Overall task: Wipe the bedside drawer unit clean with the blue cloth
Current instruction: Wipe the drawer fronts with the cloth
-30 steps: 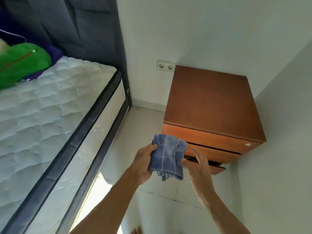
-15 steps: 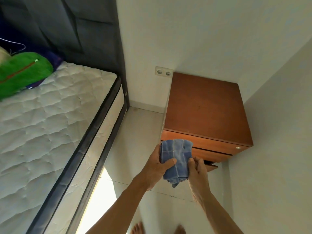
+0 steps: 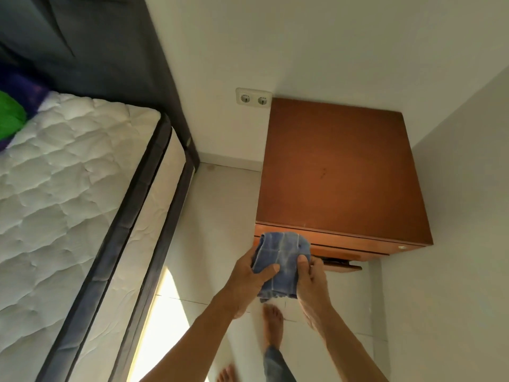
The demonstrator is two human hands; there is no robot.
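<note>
No brand, label or legible writing on any surface in view.

Blue cloth (image 3: 281, 264): folded into a thick pad, held in the air just in front of the top drawer front of the bedside drawer unit (image 3: 338, 172), at its left end. Long axis runs roughly up-down in the head view, upper edge toward the unit, loose ragged end hanging toward the floor (image 3: 220, 216). Whether the upper edge touches the drawer front cannot be told.

Left hand (image 3: 249, 282): grip closed on the cloth's left side, thumb across the front face. Right hand (image 3: 311, 282): grip closed on the right side, thumb pressed on the cloth, fingers curled behind.

Unit: reddish-brown wood, top bare, standing in the corner against the white wall (image 3: 330, 45); lower drawers stand slightly out below the top one. Small pale knob (image 3: 401, 247) at the right end of the top drawer front. Double socket (image 3: 253, 97) on the wall just left of the unit's rear corner. Quilted mattress (image 3: 68, 188) at left, something green (image 3: 11, 117) on it. Bare foot (image 3: 272, 323) on the floor beneath the hands.

Versus 0.5 s ago: both grips unchanged on the cloth; cloth sits at the same spot by the drawer front; the foot now shows farther forward and more of the unit's top fills the view.
</note>
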